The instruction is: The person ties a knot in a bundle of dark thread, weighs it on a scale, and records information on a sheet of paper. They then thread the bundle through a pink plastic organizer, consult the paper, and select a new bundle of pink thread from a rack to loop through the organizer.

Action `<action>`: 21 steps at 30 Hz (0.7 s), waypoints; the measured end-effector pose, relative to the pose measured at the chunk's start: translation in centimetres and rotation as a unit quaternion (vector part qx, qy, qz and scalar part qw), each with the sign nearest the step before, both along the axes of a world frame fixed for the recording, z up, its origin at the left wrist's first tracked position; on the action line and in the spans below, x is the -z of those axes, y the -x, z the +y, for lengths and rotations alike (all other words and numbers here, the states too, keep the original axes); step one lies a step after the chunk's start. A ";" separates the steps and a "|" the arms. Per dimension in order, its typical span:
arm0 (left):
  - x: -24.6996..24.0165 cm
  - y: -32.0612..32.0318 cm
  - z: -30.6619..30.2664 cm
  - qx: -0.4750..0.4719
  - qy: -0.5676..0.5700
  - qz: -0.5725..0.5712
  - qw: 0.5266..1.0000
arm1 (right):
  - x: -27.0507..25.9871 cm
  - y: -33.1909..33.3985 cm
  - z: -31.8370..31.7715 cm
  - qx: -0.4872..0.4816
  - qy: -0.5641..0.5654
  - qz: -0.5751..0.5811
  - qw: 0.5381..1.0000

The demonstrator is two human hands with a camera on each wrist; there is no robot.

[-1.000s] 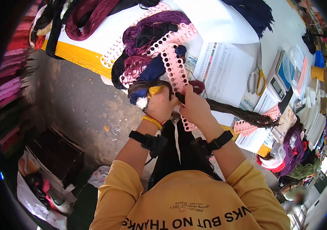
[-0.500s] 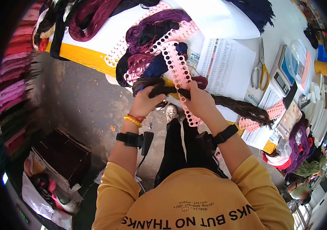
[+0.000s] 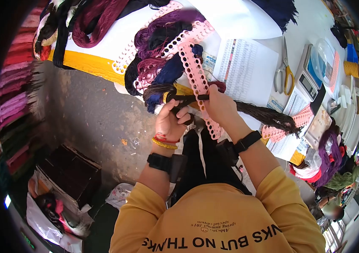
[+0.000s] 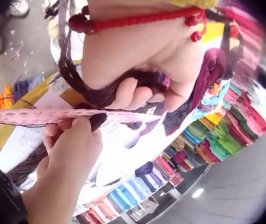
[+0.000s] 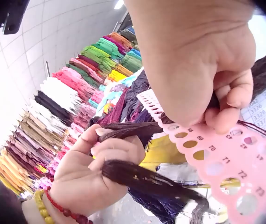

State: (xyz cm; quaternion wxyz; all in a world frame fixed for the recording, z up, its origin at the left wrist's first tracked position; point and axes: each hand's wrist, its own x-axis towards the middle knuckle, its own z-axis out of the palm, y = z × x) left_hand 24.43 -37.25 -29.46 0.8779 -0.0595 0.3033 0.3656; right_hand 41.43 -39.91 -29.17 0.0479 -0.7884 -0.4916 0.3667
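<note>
A dark brown thread skein (image 3: 268,119) runs between the two hands at the table's front edge. My left hand (image 3: 169,122) grips it palm up, fingers curled over the strands. In the right wrist view a loop of the brown skein (image 5: 142,179) comes out below the left fingers. My right hand (image 3: 222,105) holds the skein together with a pink perforated strip (image 3: 193,69), pinching them between thumb and fingers. Numbers are printed beside the holes of the pink strip (image 5: 217,158). The skein's long tail lies on the table, right of the right hand.
Purple, black and navy skeins (image 3: 167,74) lie on another pink strip beyond the left hand. A printed chart (image 3: 247,69), scissors (image 3: 286,76) and a digital scale (image 3: 307,86) are to the right. A yellow band (image 3: 87,64) lines the table edge.
My left hand drew away left with the strands, then turned palm up and came back closer to the right hand. The right hand keeps its hold by the strip.
</note>
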 end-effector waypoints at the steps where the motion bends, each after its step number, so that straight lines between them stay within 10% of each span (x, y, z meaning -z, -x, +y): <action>1: -0.5 -0.5 -0.1 -0.005 0.003 -0.012 1.000 | -0.2 -0.1 0.0 0.003 0.005 0.000 1.000; 5: 0.0 -0.4 -0.4 0.034 -0.031 -0.088 0.995 | 0.0 0.0 0.2 0.008 0.008 0.000 1.000; 17: 1.2 -2.0 1.3 0.386 -0.210 0.300 0.847 | -2.6 -0.6 -0.7 -0.120 0.029 0.066 0.990; 19: 2.0 -2.8 0.4 0.287 -0.287 0.327 0.853 | -3.5 0.4 -2.3 -0.284 -0.009 0.042 0.958; 21: 2.5 -2.8 0.5 0.245 -0.293 0.308 0.871 | -3.5 -0.3 -1.5 -0.242 -0.042 0.012 0.969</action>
